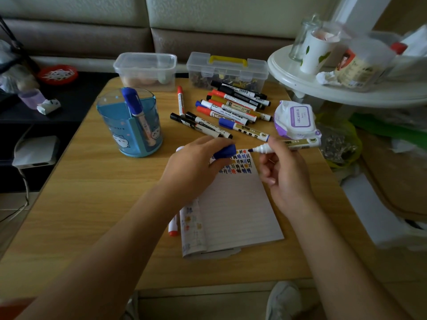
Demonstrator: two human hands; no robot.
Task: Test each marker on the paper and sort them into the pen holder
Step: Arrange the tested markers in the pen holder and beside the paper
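My right hand (pixel 285 174) grips an uncapped blue marker (pixel 293 145), its tip pointing left just above the top of the lined notebook paper (pixel 235 209). My left hand (pixel 196 165) pinches the marker's blue cap (pixel 226 151) beside that tip. Rows of coloured test marks (pixel 240 163) fill the top of the page. A blue pen holder (pixel 130 123) stands at the left with one blue-capped marker (pixel 136 109) in it. Several capped markers (pixel 231 109) lie in a pile behind the paper. A red-capped marker (pixel 173 226) lies left of the notebook.
Two clear plastic boxes (pixel 146 70) (pixel 227 70) stand at the table's far edge. A wet-wipe pack (pixel 295 120) lies at the right. A white round stand (pixel 346 88) with cups and jars is at the far right. A sofa runs behind the table.
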